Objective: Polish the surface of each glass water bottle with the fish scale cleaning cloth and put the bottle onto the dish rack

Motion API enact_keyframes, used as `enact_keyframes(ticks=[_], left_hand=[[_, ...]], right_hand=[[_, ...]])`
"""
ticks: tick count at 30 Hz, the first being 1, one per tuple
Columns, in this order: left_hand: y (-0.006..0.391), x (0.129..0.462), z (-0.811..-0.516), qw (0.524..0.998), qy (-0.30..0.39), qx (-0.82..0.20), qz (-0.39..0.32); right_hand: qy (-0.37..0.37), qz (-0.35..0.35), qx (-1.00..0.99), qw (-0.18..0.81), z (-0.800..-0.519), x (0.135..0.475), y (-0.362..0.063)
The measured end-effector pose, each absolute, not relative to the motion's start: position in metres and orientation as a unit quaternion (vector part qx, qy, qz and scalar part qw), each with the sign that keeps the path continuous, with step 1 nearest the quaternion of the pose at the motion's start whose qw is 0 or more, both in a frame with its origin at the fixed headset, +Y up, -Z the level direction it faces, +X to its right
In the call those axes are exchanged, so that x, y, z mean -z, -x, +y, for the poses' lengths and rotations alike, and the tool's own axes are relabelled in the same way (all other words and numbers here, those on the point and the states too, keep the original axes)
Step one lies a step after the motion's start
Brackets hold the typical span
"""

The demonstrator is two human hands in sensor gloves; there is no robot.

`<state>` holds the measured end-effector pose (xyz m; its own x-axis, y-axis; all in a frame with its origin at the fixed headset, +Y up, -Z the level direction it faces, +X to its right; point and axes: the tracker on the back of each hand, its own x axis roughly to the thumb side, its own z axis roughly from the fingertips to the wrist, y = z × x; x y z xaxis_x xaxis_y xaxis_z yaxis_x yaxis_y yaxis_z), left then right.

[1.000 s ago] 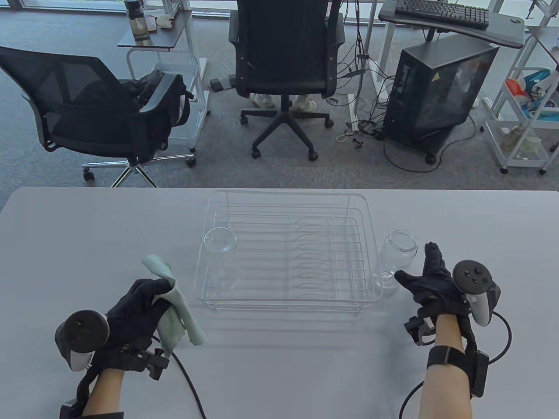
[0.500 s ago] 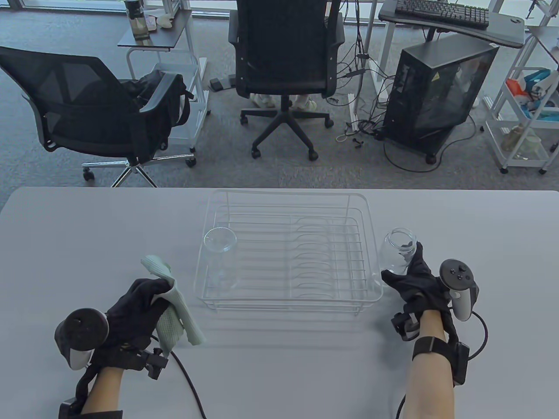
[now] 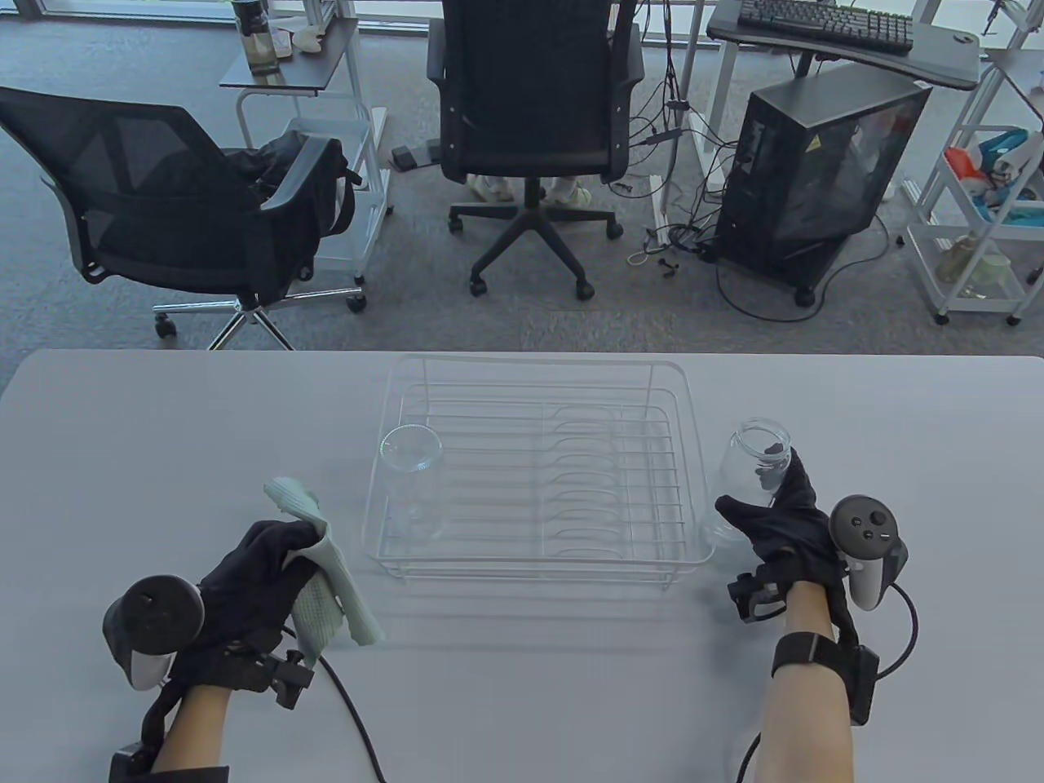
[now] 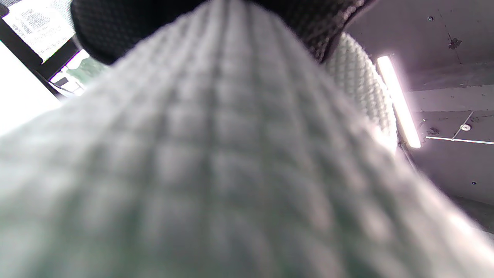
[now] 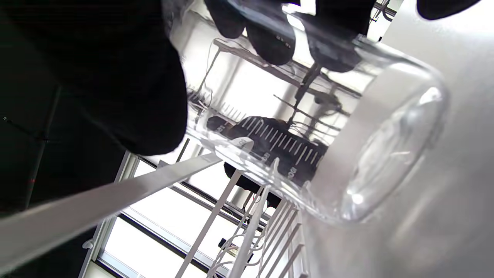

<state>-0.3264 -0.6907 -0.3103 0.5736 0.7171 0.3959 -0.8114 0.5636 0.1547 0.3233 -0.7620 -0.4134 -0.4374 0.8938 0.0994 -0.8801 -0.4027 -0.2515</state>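
Observation:
A clear glass bottle [image 3: 746,469] sits just right of the white wire dish rack [image 3: 534,473], and my right hand [image 3: 779,510] grips it, thumb on the near side and fingers round the far side. In the right wrist view the bottle [image 5: 308,154] is lifted and tilted off the table, its base showing. A second glass bottle [image 3: 412,481] stands upright in the rack's left part. My left hand [image 3: 261,583] holds the pale green cleaning cloth [image 3: 326,579] at the front left. The cloth [image 4: 216,173] fills the left wrist view.
The grey table [image 3: 522,693] holds only the rack, bottles and cloth. Cables run from both wrists toward the front edge. Office chairs [image 3: 530,122], a computer tower [image 3: 816,171] and a cart [image 3: 979,212] stand on the floor beyond the far edge.
My right hand moved left to the bottle beside the rack and closed round it; the bottle now sits slightly higher and tilted. The left hand and cloth stayed still.

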Motion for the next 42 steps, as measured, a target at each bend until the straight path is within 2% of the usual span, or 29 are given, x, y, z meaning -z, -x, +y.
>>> enact_keyframes(ticks=[13,22,25,29,37,42], left_hand=[[0.318,0.308,-0.69,0.875,-0.165,-0.428,-0.159],[0.301,0.304,-0.678,0.862,-0.184,-0.433,-0.191],[0.286,0.299,-0.672,0.857,-0.192,-0.426,-0.216],[0.264,0.292,-0.665,0.85,-0.2,-0.419,-0.249],[0.215,0.275,-0.655,0.812,-0.228,-0.44,-0.309],[0.197,0.27,-0.652,0.786,-0.245,-0.475,-0.312]], right_hand=[[-0.018,-0.223,-0.83,0.51,-0.712,0.362,-0.325],[-0.105,-0.238,-0.783,0.564,-0.682,0.328,-0.276],[-0.134,-0.226,-0.766,0.587,-0.678,0.325,-0.25],[-0.172,-0.175,-0.752,0.611,-0.682,0.32,-0.206],[-0.215,-0.062,-0.755,0.617,-0.709,0.305,-0.09],[-0.236,-0.023,-0.726,0.645,-0.717,0.303,-0.056]])
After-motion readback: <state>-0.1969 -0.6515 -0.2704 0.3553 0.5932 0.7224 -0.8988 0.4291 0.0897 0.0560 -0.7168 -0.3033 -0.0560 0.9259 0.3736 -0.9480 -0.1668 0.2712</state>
